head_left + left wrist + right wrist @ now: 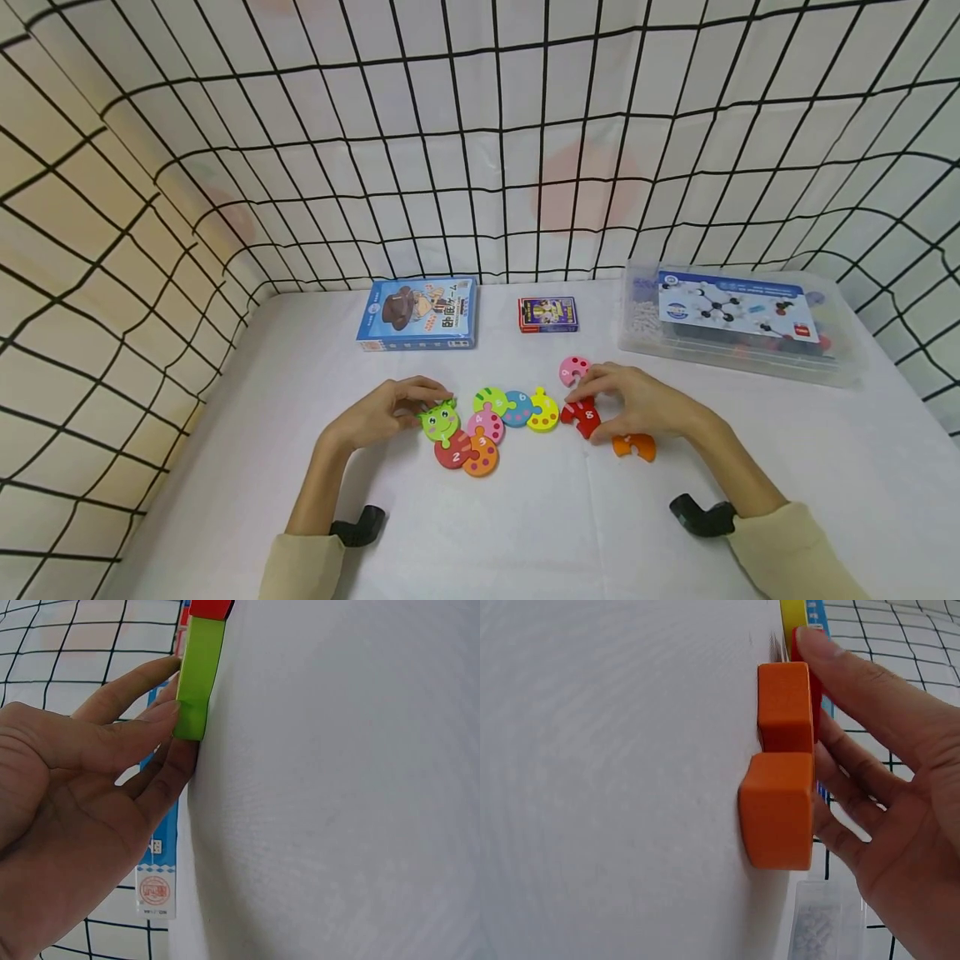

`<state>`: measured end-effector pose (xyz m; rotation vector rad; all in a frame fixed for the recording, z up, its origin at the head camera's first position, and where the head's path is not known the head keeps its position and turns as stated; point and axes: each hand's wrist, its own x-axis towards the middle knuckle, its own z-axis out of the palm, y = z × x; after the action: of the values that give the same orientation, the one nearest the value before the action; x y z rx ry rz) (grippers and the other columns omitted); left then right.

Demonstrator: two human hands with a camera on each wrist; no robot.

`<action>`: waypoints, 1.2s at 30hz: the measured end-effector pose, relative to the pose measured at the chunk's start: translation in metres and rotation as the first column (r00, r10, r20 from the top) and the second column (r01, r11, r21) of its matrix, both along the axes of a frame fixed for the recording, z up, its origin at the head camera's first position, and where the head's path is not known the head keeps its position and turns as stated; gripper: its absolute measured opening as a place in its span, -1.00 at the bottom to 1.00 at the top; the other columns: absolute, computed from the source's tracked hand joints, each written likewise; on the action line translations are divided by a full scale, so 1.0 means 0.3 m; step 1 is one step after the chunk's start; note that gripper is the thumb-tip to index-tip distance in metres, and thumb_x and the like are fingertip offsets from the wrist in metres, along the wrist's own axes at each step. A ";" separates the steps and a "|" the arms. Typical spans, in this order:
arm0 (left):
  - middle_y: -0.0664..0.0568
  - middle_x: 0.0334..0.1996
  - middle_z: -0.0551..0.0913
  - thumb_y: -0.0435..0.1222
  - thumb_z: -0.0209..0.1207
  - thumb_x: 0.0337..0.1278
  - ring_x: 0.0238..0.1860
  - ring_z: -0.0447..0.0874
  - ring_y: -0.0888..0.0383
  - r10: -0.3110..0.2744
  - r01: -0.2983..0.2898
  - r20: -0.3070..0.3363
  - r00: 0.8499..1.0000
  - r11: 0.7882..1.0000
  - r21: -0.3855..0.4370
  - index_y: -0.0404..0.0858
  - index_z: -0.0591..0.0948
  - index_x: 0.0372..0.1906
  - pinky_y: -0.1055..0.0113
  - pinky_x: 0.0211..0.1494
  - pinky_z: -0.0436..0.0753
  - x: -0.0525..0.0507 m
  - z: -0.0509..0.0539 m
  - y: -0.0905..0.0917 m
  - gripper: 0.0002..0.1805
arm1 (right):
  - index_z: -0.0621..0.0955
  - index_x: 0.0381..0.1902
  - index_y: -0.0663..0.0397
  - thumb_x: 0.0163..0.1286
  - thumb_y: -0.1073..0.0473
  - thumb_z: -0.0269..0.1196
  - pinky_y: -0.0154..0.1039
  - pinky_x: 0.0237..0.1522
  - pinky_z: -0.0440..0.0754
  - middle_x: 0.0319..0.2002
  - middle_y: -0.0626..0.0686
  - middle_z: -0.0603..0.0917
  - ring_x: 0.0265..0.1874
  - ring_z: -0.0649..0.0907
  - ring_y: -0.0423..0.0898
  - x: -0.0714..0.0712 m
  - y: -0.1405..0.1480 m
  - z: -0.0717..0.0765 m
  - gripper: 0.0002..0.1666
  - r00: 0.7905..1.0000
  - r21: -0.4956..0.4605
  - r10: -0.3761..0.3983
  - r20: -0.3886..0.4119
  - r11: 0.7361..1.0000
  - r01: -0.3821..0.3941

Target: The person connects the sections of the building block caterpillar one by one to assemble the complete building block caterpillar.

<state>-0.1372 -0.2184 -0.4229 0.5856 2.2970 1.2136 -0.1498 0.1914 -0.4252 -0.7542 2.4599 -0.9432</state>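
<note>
Beige fabric sleeves enter at the near edge, left and right. Left hand: pinches the bright green caterpillar-head piece at the left end of the multicoloured chain of numbered pieces. Right hand: thumb and fingers grip the red notched piece marked 8, just right of the round yellow piece; from where I stand, contact cannot be confirmed.

Caution: sideways pressure could bend the chain; pulling the head could part links. A sweeping finger could knock the pink notched piece, far side, or orange notched piece, near right.

Clearance: the blue cardboard box and translucent plastic case limit far travel; white cloth gives room nearer.
</note>
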 end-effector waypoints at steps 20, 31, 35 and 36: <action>-0.21 0.37 0.51 -0.65 0.06 0.28 0.32 0.55 -0.14 0.000 0.000 0.000 1.000 1.000 0.017 -0.26 0.61 0.34 0.02 0.42 0.58 0.002 -0.004 -0.010 -0.43 | 0.70 0.22 -0.02 0.22 0.17 0.53 0.25 0.29 0.58 0.16 0.07 0.66 0.23 0.55 0.12 -0.120 -0.112 0.046 -0.43 0.991 -0.071 0.065 -0.118 0.995 -0.073; -0.16 0.37 0.53 -0.65 0.05 0.27 0.32 0.56 -0.11 0.011 -0.011 0.011 1.000 1.000 0.012 -0.23 0.62 0.33 0.03 0.43 0.57 -0.003 -0.004 0.000 -0.42 | 0.69 0.25 -0.02 0.27 0.19 0.50 0.26 0.35 0.52 0.18 0.05 0.67 0.27 0.53 0.14 -0.149 -0.129 0.021 -0.44 0.993 -0.071 0.115 -0.026 0.991 -0.117; -0.16 0.37 0.53 -0.65 0.05 0.27 0.32 0.55 -0.11 0.009 -0.010 0.007 1.000 1.000 0.016 -0.23 0.62 0.33 0.03 0.42 0.58 -0.002 -0.003 0.001 -0.42 | 0.68 0.27 -0.05 0.28 0.20 0.48 0.28 0.37 0.51 0.21 0.06 0.66 0.28 0.53 0.15 -0.151 -0.127 0.024 -0.43 0.992 -0.068 0.127 -0.010 0.989 -0.127; -0.17 0.37 0.53 -0.66 0.05 0.27 0.32 0.55 -0.11 0.008 -0.008 0.005 1.000 1.000 0.016 -0.23 0.62 0.33 0.03 0.42 0.58 -0.002 -0.004 0.000 -0.42 | 0.68 0.27 -0.05 0.28 0.20 0.48 0.28 0.37 0.51 0.21 0.06 0.65 0.28 0.53 0.14 -0.152 -0.127 0.025 -0.43 0.992 -0.067 0.129 -0.004 0.989 -0.129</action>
<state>-0.1378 -0.2184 -0.4239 0.5795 2.2898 1.2367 -0.1954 0.1534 -0.4177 -0.9240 2.3574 -0.9813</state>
